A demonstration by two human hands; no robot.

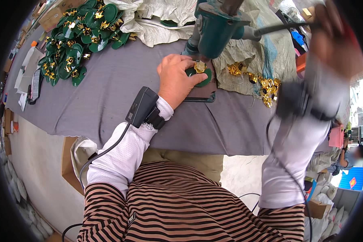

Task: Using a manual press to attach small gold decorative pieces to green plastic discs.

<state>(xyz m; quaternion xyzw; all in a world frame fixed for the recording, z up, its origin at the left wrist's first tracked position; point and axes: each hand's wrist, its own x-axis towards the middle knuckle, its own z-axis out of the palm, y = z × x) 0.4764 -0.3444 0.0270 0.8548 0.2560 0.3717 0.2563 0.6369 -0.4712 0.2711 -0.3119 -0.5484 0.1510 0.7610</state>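
My left hand (pixel 175 76) pinches a green plastic disc (pixel 205 77) at its edge, thumb on top, on the base plate (pixel 200 93) of a dark green hand press (pixel 215 36). A gold-coloured metal piece (pixel 200 67) sits on the disc, right under the press ram. Up at the right, my right hand (pixel 332 50) is closed around the end of the press lever (pixel 284 28) and smeared by motion. Both wrists carry black strapped devices.
A heap of green discs with gold pieces (pixel 74 44) lies at the back left. Loose gold pieces (pixel 269 89) rest on a woven sack (pixel 250 56) right of the press. A grey cloth (pixel 121 76) covers the table. Another person (pixel 345 159) is at the far right.
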